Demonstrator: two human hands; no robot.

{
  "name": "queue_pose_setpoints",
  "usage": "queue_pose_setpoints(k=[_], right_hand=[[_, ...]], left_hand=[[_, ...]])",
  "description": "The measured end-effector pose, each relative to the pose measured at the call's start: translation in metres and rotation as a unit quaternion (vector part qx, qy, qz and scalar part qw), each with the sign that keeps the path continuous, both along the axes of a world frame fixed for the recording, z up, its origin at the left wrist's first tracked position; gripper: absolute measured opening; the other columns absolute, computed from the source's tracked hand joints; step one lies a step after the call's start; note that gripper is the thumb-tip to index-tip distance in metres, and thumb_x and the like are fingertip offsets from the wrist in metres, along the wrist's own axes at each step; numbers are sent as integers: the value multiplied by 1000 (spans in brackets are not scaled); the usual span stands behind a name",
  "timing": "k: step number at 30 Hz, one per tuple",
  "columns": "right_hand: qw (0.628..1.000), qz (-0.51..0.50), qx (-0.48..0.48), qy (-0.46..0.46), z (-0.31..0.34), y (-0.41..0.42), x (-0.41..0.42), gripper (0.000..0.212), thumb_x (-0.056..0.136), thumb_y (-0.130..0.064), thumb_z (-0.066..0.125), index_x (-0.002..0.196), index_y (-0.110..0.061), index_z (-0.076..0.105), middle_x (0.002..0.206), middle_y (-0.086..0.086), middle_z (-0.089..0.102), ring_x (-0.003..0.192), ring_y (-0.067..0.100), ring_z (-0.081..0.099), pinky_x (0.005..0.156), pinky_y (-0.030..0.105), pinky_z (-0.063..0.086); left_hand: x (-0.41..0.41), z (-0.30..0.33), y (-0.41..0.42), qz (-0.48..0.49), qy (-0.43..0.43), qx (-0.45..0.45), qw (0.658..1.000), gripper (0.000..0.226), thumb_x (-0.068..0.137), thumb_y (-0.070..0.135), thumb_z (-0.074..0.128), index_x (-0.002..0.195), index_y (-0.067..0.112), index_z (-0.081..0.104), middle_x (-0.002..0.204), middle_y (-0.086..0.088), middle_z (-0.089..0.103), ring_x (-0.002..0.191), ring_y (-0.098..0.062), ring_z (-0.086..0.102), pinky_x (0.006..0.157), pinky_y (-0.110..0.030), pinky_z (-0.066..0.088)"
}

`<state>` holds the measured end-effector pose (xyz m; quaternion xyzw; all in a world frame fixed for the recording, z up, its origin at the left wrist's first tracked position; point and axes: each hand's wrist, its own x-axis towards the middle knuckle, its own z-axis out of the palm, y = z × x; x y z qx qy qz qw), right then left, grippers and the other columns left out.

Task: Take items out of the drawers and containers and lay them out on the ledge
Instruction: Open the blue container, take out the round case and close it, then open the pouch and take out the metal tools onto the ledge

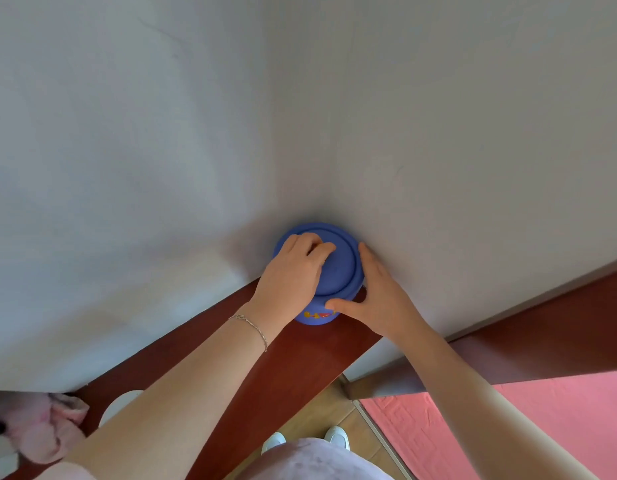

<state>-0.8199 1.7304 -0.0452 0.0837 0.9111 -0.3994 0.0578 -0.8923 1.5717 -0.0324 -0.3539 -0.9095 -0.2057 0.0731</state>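
Far left, on the dark red ledge (300,368): a crumpled pink cloth (47,427) and beside it a white round object (118,407), partly hidden by my forearm; whether these were laid out as part of the job cannot be told. Centre: my left hand (293,271) lies on the blue lid (338,265) of the blue container (317,317), its fingers (320,247) curled over the lid's left side, gripping it. The container stands in the corner where the two walls meet, touching or nearly touching both. Right: my right hand (376,296) clasps the container's right flank, thumb across the front below the lid rim, the other fingers behind against the wall. Judged progress: early, since the lid is still seated; opening it and unloading whatever is inside remains.
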Motion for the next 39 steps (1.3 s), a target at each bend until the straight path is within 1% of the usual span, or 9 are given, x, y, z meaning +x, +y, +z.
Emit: queue_pose_setpoints(k=[2,5,10,13,16,22,25,32,39], right_hand=[[1000,4,13,-4,2,0,0,112,70,-50,74,150,-17,3,157,-5,9,142,8,15,110,24,23],[997,27,71,-14,11,-1,-1,111,72,-54,70,150,-15,1,158,-2,6,143,9,11,110,25,21],[976,53,197,77,48,-7,5,100,73,-75,41,148,-14,16,156,1,17,141,14,22,107,22,22],[953,111,228,165,63,-18,13,83,78,-62,44,143,-12,36,149,5,35,135,20,37,107,34,34],[937,186,238,178,66,-43,19,72,81,-50,50,141,-12,40,148,3,38,136,19,36,110,40,33],[913,307,221,155,57,-118,20,73,82,-50,46,146,-19,29,152,-4,28,140,8,23,115,27,13],[887,374,221,157,50,-163,16,74,82,-51,44,147,-21,27,153,-6,25,141,6,19,116,26,13],[796,549,175,187,50,-256,25,77,83,-58,34,149,-29,7,152,-19,-3,139,-4,-5,114,20,-6],[705,675,116,184,49,-303,60,84,79,-70,33,147,-35,-2,151,-22,-8,139,-3,-10,114,22,9]], left_hand=[[1,2,1,-2,17,-13,1000,26,77,6,61,102,5,67,92,-11,63,77,-28,60,54,-28,51],[5,11,-3,-6,34,-45,998,42,84,24,39,111,6,65,105,-8,67,86,-25,65,64,-29,56],[16,28,-44,19,74,-49,996,45,84,31,46,120,9,60,115,-5,65,104,-24,60,94,-38,44],[29,38,-84,73,84,-56,992,46,85,36,47,121,10,59,118,-4,63,108,-24,57,102,-37,35],[47,44,-125,124,82,-64,987,49,83,38,48,121,9,59,119,-5,62,112,-25,56,104,-38,34],[100,36,-204,247,23,-73,966,53,83,43,44,120,8,59,119,-6,63,115,-20,48,102,-35,31],[134,38,-245,318,2,-82,945,55,91,48,34,122,10,58,121,-4,61,116,-19,49,100,-34,33],[227,43,-303,474,19,-49,879,47,81,36,53,118,8,61,116,-5,62,108,-20,54,100,-32,36],[336,43,-296,630,-23,-50,775,52,82,41,50,123,12,59,122,-1,61,118,-15,50,105,-30,31]])
